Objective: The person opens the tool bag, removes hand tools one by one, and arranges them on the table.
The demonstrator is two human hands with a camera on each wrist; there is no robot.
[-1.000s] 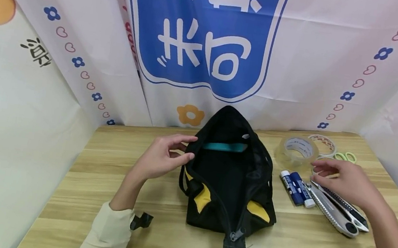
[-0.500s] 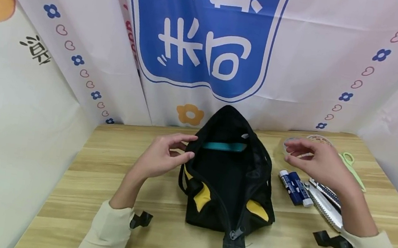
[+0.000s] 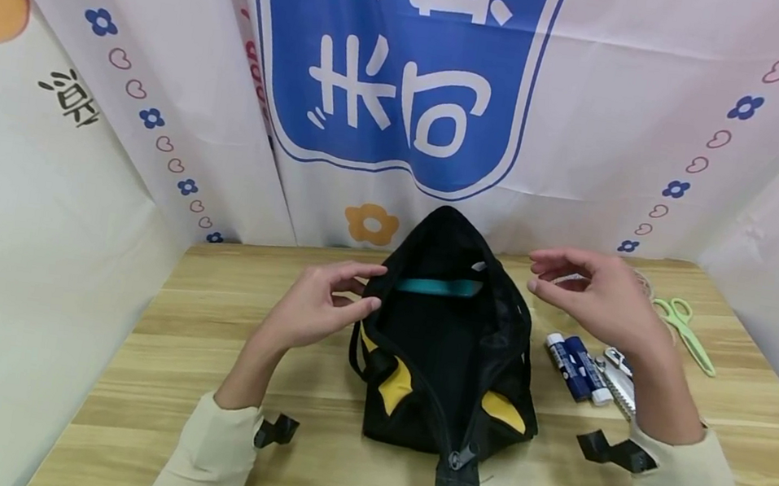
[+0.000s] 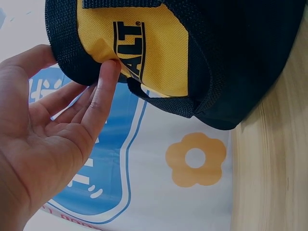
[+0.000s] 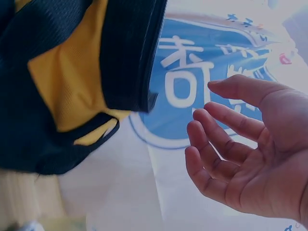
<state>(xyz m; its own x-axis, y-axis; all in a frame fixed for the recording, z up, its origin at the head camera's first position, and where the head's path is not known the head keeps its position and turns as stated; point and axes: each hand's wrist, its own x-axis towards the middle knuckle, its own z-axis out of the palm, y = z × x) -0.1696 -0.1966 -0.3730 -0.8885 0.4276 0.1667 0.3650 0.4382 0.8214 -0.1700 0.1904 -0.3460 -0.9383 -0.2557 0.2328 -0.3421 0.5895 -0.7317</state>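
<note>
A black and yellow tool bag (image 3: 401,432) stands unzipped on the wooden table, its mouth wide. Inside, near the back, lies a teal strip-like item (image 3: 439,286). My left hand (image 3: 318,303) holds the bag's left rim; in the left wrist view its thumb (image 4: 107,79) presses the yellow panel while the index finger reaches the black edging. To the right of the bag, my right hand (image 3: 599,299) hovers with nothing in it, fingers loosely bent and thumb apart. In the right wrist view that hand (image 5: 240,154) is apart from the bag's zipper edge (image 5: 130,57).
Two blue and white glue sticks (image 3: 567,369) lie right of the bag. Beside them is a box cutter (image 3: 618,384), partly hidden by my right forearm. Green scissors (image 3: 686,333) lie farther right. Clear tape is mostly behind the right hand. A printed curtain (image 3: 595,139) hangs behind the table.
My right hand has moved left from above the cutters and scissors, past the tape, toward the bag's right rim. The left hand stays on the bag.
</note>
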